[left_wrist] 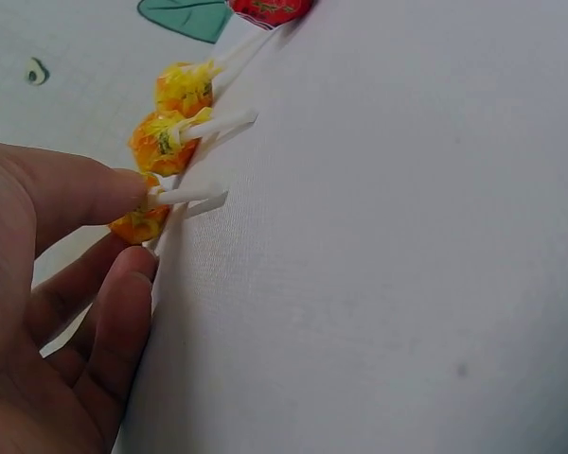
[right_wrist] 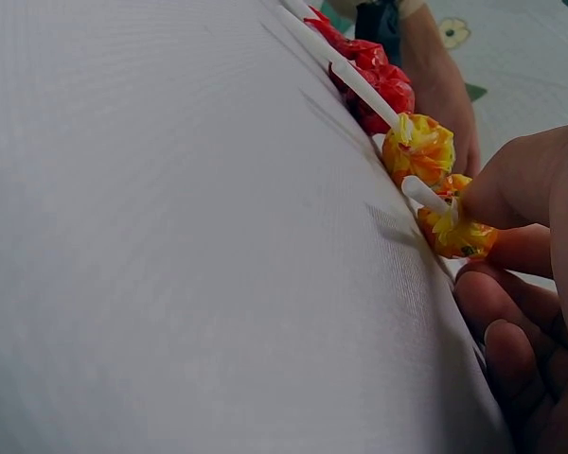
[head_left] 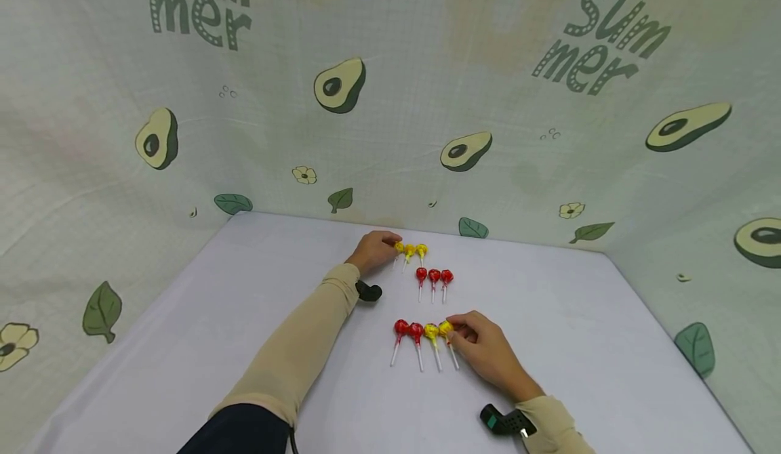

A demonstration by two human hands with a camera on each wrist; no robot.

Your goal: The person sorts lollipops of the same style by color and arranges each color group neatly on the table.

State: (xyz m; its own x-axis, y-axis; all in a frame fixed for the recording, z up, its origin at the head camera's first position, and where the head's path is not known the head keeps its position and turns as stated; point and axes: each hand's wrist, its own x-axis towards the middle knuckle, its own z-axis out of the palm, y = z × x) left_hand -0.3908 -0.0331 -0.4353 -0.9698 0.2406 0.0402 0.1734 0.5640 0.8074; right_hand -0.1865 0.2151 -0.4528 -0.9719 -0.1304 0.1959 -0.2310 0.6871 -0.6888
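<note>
I see the left hand [head_left: 373, 251] at the far row, thumb and forefinger pinching the leftmost yellow lollipop [head_left: 399, 246] by its head end. The left wrist view shows the thumb [left_wrist: 85, 194] on the stick right where it meets the wrapper, other fingers curled under. Two more yellow lollipops [head_left: 415, 251] lie just beside it to the right, sticks pointing toward me.

Right hand [head_left: 488, 352] is at the near row, fingertips pinching the rightmost yellow lollipop [head_left: 446, 328]. In the right wrist view its wrapped head [right_wrist: 457, 234] sits between thumb and forefinger, stick lying on the table. Next to it on the left is another yellow one [head_left: 431, 332], then two red lollipops [head_left: 409, 329], all four touching or nearly so, in a line, sticks toward me.

Between the two rows, three red lollipops [head_left: 434, 276] lie side by side, closer to the far yellow row.

Everything is flat on the white table [head_left: 213, 318]. Both arms wear beige sleeves [head_left: 293, 352]; a black wrist camera mount [head_left: 368, 292] shows on the left arm, another [head_left: 506, 421] on the right. Avocado-print cloth [head_left: 390, 101] hangs behind and at the sides.
</note>
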